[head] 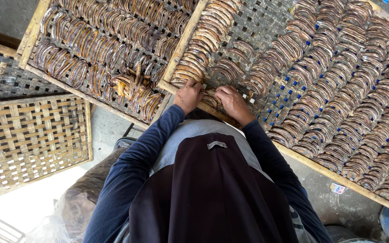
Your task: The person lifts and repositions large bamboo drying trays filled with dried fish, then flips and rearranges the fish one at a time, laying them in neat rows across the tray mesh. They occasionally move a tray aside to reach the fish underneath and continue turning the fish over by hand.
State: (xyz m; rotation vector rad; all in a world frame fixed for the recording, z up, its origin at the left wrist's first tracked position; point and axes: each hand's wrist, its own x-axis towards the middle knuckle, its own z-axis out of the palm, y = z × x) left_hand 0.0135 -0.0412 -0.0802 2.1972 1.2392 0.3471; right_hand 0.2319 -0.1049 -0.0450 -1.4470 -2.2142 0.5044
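Both hands work at the near rim of the large woven drying tray (230,118), centre of the frame. The left hand (188,96) and right hand (232,102) curl knuckles-up over a small bunch of curved dried fish (211,98). Their fingertips are hidden, so whether either grip is closed cannot be told. Dark sleeves cover both forearms. The fish rows run out of the frame at upper right.

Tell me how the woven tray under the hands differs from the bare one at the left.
The tray under the hands is covered in rows of curved, dark dried pieces; the bare tray holds none. The loaded tray's mesh looks dark with blue ties; the bare tray's strips are pale tan. Both are woven lattices in wooden frames.
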